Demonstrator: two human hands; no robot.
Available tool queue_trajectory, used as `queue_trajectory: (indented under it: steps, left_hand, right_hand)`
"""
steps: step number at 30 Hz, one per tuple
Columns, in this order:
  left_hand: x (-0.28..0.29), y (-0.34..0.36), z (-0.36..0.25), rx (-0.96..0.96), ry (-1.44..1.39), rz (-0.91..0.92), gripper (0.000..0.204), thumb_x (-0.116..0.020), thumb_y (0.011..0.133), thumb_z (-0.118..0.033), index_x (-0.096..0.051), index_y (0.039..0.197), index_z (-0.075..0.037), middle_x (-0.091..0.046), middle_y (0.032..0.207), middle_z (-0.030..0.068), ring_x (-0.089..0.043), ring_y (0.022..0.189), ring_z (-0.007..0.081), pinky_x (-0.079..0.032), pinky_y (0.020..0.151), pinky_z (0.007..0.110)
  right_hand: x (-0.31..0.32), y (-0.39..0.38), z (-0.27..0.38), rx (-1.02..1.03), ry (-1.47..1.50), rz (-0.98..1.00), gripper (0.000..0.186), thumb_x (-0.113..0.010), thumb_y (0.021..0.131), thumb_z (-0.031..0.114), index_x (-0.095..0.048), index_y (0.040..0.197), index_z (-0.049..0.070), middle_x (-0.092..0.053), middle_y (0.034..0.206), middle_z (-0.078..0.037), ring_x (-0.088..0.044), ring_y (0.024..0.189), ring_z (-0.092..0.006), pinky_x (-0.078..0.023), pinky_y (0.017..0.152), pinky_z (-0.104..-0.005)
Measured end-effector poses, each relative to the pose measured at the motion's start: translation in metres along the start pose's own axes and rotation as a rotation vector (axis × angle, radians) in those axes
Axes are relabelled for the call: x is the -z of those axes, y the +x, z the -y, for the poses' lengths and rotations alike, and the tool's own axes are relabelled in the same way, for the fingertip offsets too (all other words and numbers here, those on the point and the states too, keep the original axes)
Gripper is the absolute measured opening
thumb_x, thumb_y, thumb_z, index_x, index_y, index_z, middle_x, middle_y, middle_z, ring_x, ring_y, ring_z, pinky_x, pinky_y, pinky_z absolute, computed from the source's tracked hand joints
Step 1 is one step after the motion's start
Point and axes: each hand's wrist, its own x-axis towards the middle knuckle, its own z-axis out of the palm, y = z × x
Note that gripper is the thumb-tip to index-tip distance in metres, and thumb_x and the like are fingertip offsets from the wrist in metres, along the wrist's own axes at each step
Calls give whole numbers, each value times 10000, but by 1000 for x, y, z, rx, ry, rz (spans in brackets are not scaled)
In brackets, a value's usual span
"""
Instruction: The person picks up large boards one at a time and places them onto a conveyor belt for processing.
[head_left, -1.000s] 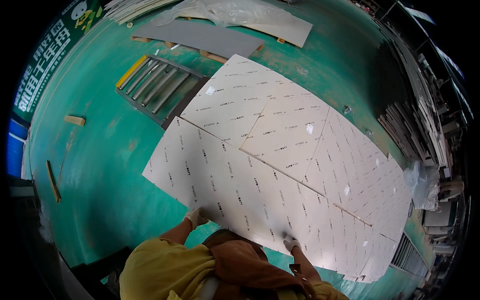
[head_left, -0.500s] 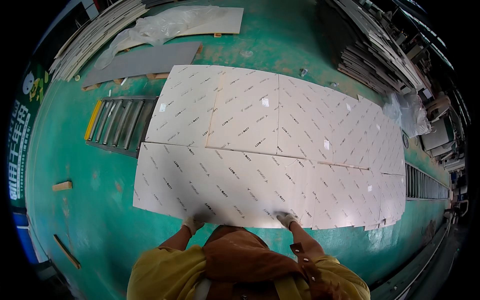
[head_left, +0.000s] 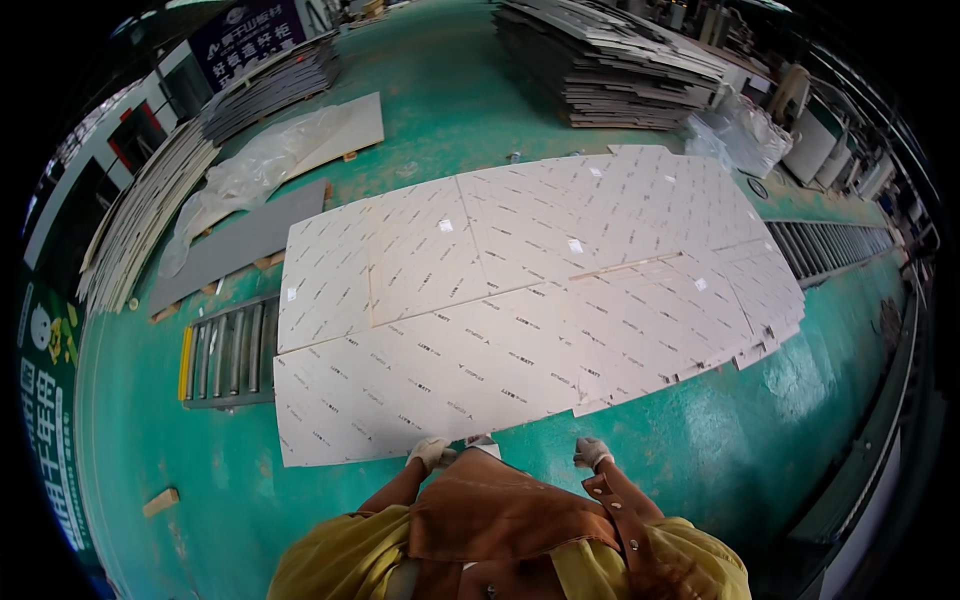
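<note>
Broad pale panels point(head_left: 430, 385) with a repeated dark print lie side by side in front of me. My left hand point(head_left: 430, 453), in a light glove, is at the near edge of the front-left panel. Its fingers look curled, and what they hold, if anything, is hidden. To the right, my right hand point(head_left: 592, 453), also gloved, is just off the panels' near edge, over the green floor. Its fingers are bent inward and nothing shows in them. A small white piece point(head_left: 486, 447) shows between the hands, close to my brown apron point(head_left: 510, 510).
Roller conveyors show at the left point(head_left: 228, 350) and right point(head_left: 830, 248). Stacked boards point(head_left: 610, 75) stand at the back, and a grey board point(head_left: 240, 235) lies back left near clear plastic film point(head_left: 245, 180). A wood block point(head_left: 161, 502) is on the left floor.
My right hand has come off the panel edge and moved slightly right; my left hand has shifted right along it. The front panel's left end now lines up more closely with the row behind.
</note>
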Motion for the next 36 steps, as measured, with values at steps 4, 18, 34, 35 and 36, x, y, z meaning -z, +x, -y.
queue_trajectory:
  steps: [4, 18, 34, 35, 36]
  left_hand:
    - [-33, 21, 30, -231, 572, 29, 284, -501, 835, -271, -621, 952, -42, -657, 922, 169, -626, 788, 289, -503, 723, 383]
    - [-169, -66, 28, -34, 522, 224, 291, -466, 868, -253, -578, 1044, -49, -635, 1011, 183, -639, 860, 277, -534, 728, 376]
    - [-36, -144, 303, 40, 508, 178, 338, -516, 863, -280, -590, 1057, -14, -642, 972, 152, -635, 890, 277, -518, 763, 391]
    - [-13, -140, 340, 96, 653, 141, 320, -515, 845, -275, -615, 1003, -16, -648, 955, 140, -637, 881, 275, -512, 755, 392]
    - [16, -143, 377, 160, 785, 89, 307, -515, 827, -270, -639, 949, -17, -655, 938, 127, -639, 871, 274, -507, 747, 393]
  right_hand:
    - [40, -64, -114, 198, -1226, 82, 382, -535, 826, 362, -590, 1097, 99, -605, 1116, -157, -574, 1044, -310, -462, 880, -365]
    - [288, -484, -339, -639, -803, -1734, 558, -557, 857, 253, -373, 1342, 48, -350, 1395, -202, -323, 1287, -384, -282, 1077, -408]
    - [265, -639, -630, -835, -126, -1793, 614, -320, 894, 529, -524, 1247, 69, -540, 1250, -147, -509, 1151, -328, -415, 940, -439]
    - [270, -641, -644, -830, -137, -1799, 596, -326, 896, 504, -519, 1254, 68, -533, 1257, -152, -506, 1155, -330, -414, 945, -432]
    - [268, -638, -642, -829, -142, -1774, 589, -333, 894, 487, -517, 1252, 56, -534, 1254, -159, -510, 1148, -333, -413, 948, -429]
